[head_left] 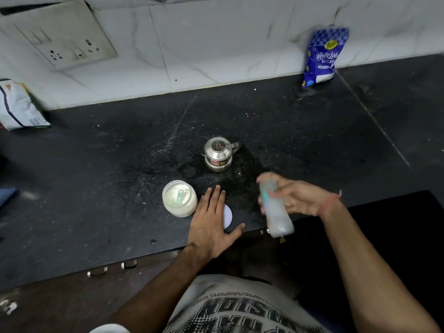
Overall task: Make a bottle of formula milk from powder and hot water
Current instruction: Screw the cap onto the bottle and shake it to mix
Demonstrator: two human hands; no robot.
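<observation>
Well, here we are at the mixing stage, by the look of it.

Step in hand: the right hand (pixel 298 198) grips the feeding bottle (pixel 276 207) around its middle, and the bottle is smeared with motion blur, so I read this as shaking the powder into the water.

Bottle: tilted, teat end up toward 11 o'clock, base down toward 5 o'clock, hanging just past the counter's front edge; milky white inside, teal collar near the top.

Left hand: the left hand (pixel 211 224) lies flat, fingers straight, palm down on the black counter (pixel 120 164), covering part of a white round lid (pixel 227 216). It grips nothing.

Bottle relative to hands: inside the right hand's grasp, and at about 3 o'clock from the left hand, near but apart.

Doing it well: keep the fingers wrapped firmly, check the collar is screwed tight before shaking harder, and work over the counter rather than beyond its edge, so any leak of hot liquid lands there.

Powder jar: the open jar (pixel 179 198) with a teal scoop (pixel 179 197) in it sits just beside the left hand at 10 o'clock.

Kettle: a small steel pot (pixel 219 153) stands at 12 o'clock from the left hand.

Next call: the jar probably wants its lid back.
</observation>
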